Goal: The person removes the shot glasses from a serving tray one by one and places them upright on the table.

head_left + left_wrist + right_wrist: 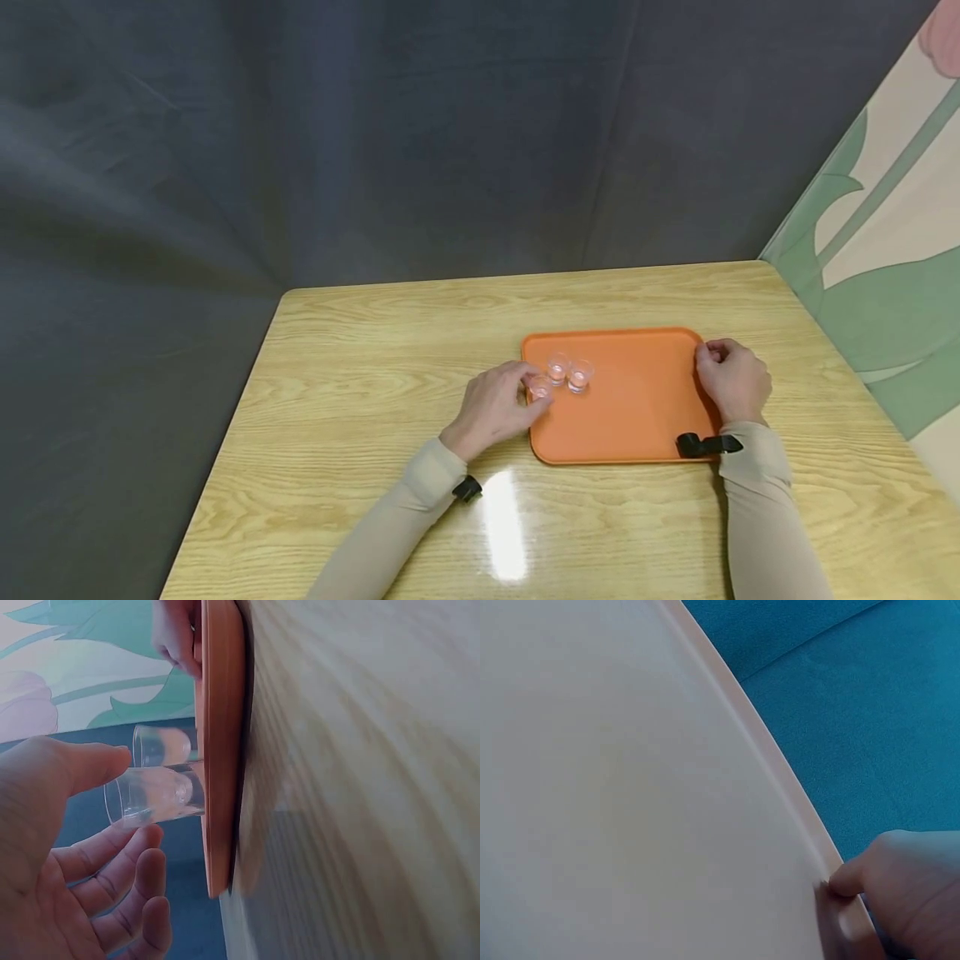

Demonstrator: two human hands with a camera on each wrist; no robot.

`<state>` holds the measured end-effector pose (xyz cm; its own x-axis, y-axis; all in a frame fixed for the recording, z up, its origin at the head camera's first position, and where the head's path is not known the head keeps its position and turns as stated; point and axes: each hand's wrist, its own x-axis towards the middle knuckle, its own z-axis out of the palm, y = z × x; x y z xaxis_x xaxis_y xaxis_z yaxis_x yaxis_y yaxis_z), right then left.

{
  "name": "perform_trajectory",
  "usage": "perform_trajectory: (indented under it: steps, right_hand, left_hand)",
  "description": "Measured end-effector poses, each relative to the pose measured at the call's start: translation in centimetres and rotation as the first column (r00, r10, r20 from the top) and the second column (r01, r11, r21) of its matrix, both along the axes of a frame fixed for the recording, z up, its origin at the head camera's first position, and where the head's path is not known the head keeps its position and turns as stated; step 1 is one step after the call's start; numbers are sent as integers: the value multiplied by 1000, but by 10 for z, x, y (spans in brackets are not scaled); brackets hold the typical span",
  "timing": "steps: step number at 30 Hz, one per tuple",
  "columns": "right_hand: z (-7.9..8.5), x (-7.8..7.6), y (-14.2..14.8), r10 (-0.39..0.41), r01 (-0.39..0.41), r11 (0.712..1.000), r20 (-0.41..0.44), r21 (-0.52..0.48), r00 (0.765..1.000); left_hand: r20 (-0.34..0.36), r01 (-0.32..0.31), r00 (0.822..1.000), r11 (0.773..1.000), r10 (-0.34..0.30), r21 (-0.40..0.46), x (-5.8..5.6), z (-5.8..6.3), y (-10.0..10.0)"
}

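- Left grip (pixel 495 402) curls round a cup (pixel 540 389) standing on the tray (pixel 637 408), beside two others (pixel 578 379).
- Right grip (pixel 737 385) pinches the tray's right rim.
- Likely step: positioning cups; next calls for clearing neighbours.

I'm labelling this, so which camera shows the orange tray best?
The head view: nearly all the orange tray shows from above. The left wrist shows mainly its outer edge; the right wrist, only part of it.

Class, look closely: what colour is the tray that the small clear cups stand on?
Plain orange; the tray shows best in the head view.
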<state>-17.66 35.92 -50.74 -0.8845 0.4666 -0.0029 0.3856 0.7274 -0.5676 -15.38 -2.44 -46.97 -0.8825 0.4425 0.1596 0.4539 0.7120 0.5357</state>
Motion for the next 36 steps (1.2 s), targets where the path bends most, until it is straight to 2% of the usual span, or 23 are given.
perform_trajectory:
  steps: [11, 19, 28, 36]
  right_hand:
    - [2, 0, -2, 1, -1, 1000, -12, 2, 1000]
    - [-1, -2, -3, 2, -1, 1000, -23, 17, 1000]
    - [1, 0, -3, 5, -5, 1000, 9, 8, 1000]
    - [1, 0, -1, 7, -7, 1000, 19, 0, 1000]
  left_hand:
    - [2, -63, 998, 998, 63, 3, -3, 7, -34]
    - [-5, -175, 985, 985, 175, -1, -7, 8, -88]
    - [-5, -331, 944, 944, 331, 4, -9, 10, -160]
    - [-13, -443, 897, 897, 443, 9, -9, 8, -205]
